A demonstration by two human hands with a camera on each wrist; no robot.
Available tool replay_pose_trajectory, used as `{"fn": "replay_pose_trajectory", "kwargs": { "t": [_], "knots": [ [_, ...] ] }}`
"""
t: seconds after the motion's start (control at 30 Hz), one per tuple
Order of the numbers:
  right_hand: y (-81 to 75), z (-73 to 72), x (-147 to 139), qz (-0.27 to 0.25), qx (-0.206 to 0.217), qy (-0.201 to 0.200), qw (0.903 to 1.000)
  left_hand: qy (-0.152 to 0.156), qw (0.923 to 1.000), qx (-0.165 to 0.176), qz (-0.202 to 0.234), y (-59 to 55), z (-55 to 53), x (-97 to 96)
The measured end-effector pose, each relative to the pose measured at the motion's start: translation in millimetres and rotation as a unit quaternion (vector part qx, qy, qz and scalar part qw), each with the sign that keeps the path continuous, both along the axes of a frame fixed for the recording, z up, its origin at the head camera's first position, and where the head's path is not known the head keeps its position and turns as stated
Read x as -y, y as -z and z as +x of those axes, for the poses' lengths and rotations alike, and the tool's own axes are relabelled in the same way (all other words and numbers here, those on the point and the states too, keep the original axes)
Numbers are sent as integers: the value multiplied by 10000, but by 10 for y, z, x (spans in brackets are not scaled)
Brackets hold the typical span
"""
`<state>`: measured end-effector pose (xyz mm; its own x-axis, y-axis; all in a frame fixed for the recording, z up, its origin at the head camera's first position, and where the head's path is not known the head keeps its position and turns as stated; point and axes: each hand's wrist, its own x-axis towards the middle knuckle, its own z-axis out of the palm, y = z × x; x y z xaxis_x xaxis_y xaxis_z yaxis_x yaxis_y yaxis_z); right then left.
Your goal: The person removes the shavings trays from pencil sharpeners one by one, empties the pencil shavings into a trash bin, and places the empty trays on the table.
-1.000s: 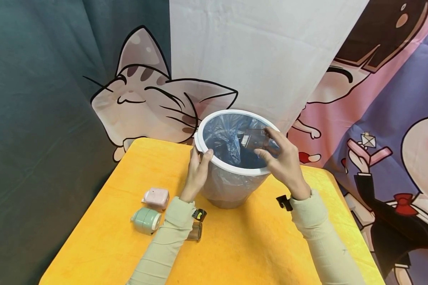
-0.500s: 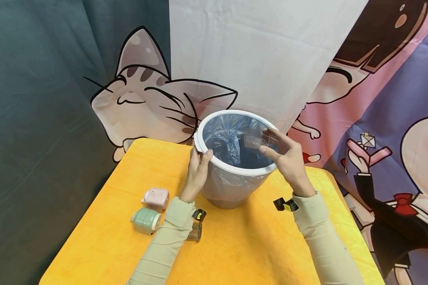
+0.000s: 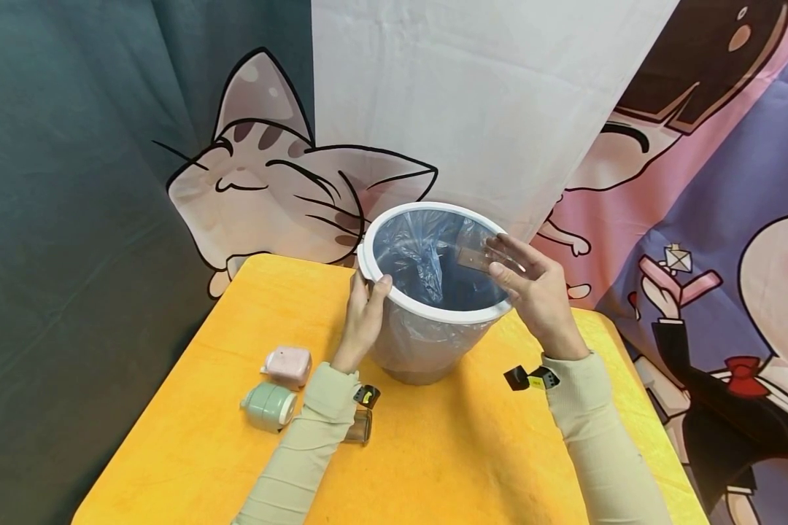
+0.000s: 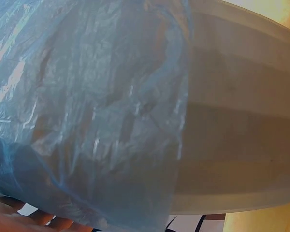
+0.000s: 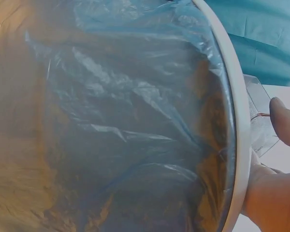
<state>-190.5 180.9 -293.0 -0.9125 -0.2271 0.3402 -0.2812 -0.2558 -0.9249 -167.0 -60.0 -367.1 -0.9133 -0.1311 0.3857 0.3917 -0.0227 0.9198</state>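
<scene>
My left hand (image 3: 365, 317) grips the white rim of a trash bin (image 3: 403, 343) at its left side, thumb over the rim. Over the bin's mouth, my right hand (image 3: 540, 295) holds a clear, boxy plastic container (image 3: 474, 257) between thumb and fingers, tilted sideways. In the right wrist view the container (image 5: 261, 113) shows past the rim, beside the thumb. A thin bluish bag (image 4: 101, 96) lines the bin and folds down outside it in the left wrist view. Fingers of the left hand (image 4: 19, 220) show at that view's lower left corner.
On the yellow table (image 3: 446, 467), left of the bin, lie a small pink jar (image 3: 289, 366) and a green jar (image 3: 269, 406) with a white end. A brownish clear container (image 3: 360, 426) is partly hidden by the left sleeve. Cartoon-printed curtains (image 3: 486, 109) hang behind.
My right hand has turned the clear container and drawn it slightly right, toward the bin's rim. The left hand and the bin stay where they were.
</scene>
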Motion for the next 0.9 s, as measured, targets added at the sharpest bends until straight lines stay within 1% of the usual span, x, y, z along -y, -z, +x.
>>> {"fn": "replay_pose_trajectory", "kwargs": {
  "t": [0.23,0.5,0.73,0.9],
  "knots": [
    [-19,12,-14,-262,49,-134,9996,9,10000,-45,45,-10,-5,-5],
    [-40,34,-95,-94,-37,-63,9999,-35,10000,82,2,-25,6,-7],
    [-33,75,-212,-58,-52,-68,9999,12,10000,-20,8,-18,-1,-4],
    [-14,93,-305,-229,-66,-23,9997,59,9999,-109,79,-11,-5,-1]
  ]
}}
